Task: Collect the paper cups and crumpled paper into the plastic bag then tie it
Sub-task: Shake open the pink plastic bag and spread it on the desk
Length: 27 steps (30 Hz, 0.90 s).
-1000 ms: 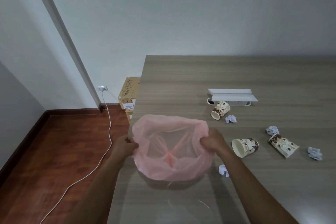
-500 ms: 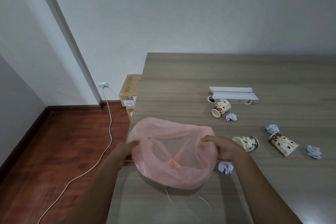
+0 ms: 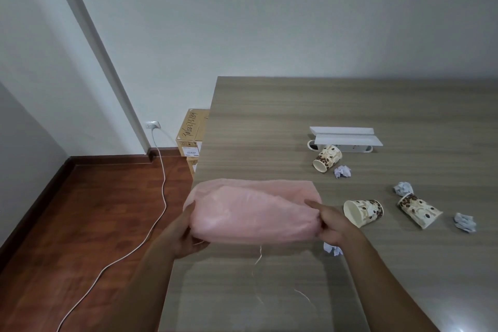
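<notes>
A pink plastic bag [image 3: 253, 210] is stretched sideways over the table's left front edge. My left hand [image 3: 186, 232] grips its left end and my right hand [image 3: 330, 224] grips its right end. Three patterned paper cups lie on their sides: one near the white strip [image 3: 326, 158], one just right of my right hand [image 3: 363, 211], one further right [image 3: 419, 210]. Crumpled paper balls lie by the far cup [image 3: 342, 171], above the right cup [image 3: 403, 188], at the far right [image 3: 464, 222] and under my right wrist [image 3: 332, 248].
A white power strip with a raised lid [image 3: 346, 139] sits on the wooden table [image 3: 269, 121]. Cardboard boxes [image 3: 192, 132] stand on the floor by the table's left edge. A white cable [image 3: 161, 183] runs from a wall socket across the red-brown floor.
The bag's mouth was held wide open facing up; now it is pulled flatter and wider between my hands, its opening no longer visible. Both hands moved slightly apart.
</notes>
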Available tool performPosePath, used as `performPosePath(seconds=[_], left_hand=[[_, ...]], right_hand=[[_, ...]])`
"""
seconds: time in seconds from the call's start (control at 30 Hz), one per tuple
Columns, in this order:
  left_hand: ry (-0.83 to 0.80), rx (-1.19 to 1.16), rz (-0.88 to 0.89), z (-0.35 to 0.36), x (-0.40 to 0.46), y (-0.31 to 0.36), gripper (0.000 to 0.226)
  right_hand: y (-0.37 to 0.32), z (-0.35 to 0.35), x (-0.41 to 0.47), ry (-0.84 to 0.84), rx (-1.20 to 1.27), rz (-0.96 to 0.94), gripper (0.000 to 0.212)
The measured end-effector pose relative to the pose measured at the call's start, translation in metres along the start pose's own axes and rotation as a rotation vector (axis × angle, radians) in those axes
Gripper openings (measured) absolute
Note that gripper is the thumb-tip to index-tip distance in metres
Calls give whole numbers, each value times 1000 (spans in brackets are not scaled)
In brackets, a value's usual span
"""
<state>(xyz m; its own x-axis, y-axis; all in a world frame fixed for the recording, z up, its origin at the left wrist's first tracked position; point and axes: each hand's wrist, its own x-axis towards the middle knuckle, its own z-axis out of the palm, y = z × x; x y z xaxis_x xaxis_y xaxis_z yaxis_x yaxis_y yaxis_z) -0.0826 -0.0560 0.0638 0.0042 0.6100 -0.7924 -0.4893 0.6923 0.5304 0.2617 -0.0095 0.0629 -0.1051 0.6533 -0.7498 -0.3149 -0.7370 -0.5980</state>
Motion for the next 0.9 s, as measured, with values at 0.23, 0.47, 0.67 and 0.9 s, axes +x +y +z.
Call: performPosePath(seconds=[0.23,0.47,0.67,0.9], left_hand=[[-192,-219,62,6,8,-1,41],[-128,-123,16,8,13,-12,34],[-2,-50,-37,8,18,-29,65],[107,63,109,-2,12,-32,28]], right_hand=[[5,-1,3,-23,128,30,26],[14,-4,11,6,74,40,32],[31,-1,18,167,-228,126,44],[43,-19,34,435,-321,-111,28]])
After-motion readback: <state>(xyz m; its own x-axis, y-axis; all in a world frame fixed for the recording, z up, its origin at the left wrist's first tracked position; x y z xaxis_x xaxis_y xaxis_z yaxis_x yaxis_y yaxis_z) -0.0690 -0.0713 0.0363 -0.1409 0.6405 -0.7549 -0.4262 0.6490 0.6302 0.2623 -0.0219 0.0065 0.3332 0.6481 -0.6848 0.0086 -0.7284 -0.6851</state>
